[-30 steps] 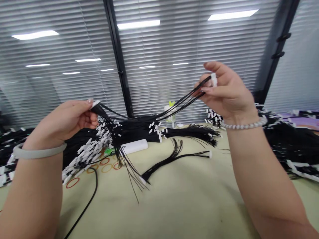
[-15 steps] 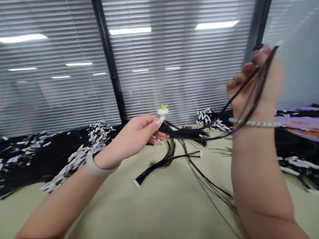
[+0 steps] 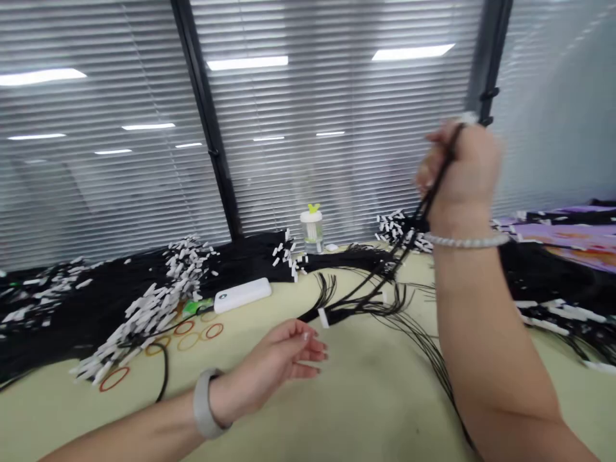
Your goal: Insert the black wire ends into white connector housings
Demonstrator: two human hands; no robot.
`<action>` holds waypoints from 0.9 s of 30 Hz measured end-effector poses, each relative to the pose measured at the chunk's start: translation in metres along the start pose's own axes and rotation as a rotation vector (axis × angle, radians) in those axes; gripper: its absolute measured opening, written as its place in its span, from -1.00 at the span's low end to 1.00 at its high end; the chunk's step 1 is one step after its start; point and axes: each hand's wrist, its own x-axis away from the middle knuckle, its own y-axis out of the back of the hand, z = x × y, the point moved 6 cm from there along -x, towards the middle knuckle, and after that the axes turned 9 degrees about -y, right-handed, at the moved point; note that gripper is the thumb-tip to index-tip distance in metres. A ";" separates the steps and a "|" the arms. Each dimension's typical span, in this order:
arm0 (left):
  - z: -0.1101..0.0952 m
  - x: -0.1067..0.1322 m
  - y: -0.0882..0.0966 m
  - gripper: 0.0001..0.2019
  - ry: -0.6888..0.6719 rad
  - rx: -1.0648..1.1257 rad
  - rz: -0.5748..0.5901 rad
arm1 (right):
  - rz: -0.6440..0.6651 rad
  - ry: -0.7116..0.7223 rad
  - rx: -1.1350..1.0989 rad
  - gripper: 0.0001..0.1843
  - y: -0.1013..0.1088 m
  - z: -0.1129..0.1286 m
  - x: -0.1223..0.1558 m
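My right hand (image 3: 459, 170) is raised at the right with its fingers curled round black cables (image 3: 426, 202). A blurred white end (image 3: 468, 117) shows at the top of that hand. The cables slope down to the left towards a tangle of loose black wires on the table. There, a white connector (image 3: 323, 317) lies on the end of a wire bundle; whether it belongs to the held cables cannot be made out. Just below and left of this connector is my left hand (image 3: 289, 353), fingers apart and nothing in them.
Black wire bundles with white connectors (image 3: 154, 311) are heaped at the left, more (image 3: 561, 314) at the right. A white power bank (image 3: 243, 295), rubber bands (image 3: 184, 328) and a lidded jar (image 3: 312, 230) stand or lie between. Window blinds (image 3: 337, 96) rise behind the table (image 3: 356, 398).
My left hand has let go of the white connector and dropped lower. My right hand has moved left and slightly down, still with the cables. The held cables hang lower over the table.
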 end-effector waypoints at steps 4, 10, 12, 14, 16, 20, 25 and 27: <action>0.014 0.007 0.006 -0.68 0.010 0.036 -0.082 | 0.164 -0.039 0.101 -0.90 -0.056 -0.019 0.028; 0.015 -0.007 0.024 -0.68 -0.108 0.019 -0.209 | 0.380 -0.080 0.251 -0.86 -0.086 -0.028 0.048; 0.016 -0.012 0.027 -0.71 -0.126 -0.021 -0.225 | 0.417 -0.117 0.245 -0.87 -0.088 -0.033 0.048; 0.017 -0.016 0.029 -0.69 -0.144 -0.048 -0.253 | 0.424 -0.161 0.191 -0.90 -0.089 -0.038 0.048; 0.019 -0.017 0.030 -0.60 -0.155 -0.076 -0.285 | 0.413 -0.186 0.130 -0.93 -0.090 -0.041 0.048; 0.020 -0.017 0.033 -0.43 -0.146 -0.107 -0.315 | 0.371 -0.214 -0.059 -0.90 -0.090 -0.030 0.050; 0.017 -0.021 0.035 -0.68 -0.152 -0.127 -0.292 | 0.307 -0.333 -0.264 -0.72 -0.087 -0.011 0.053; 0.016 -0.022 0.036 -0.76 -0.145 -0.155 -0.296 | 0.318 -0.309 -0.243 -0.73 -0.087 -0.005 0.052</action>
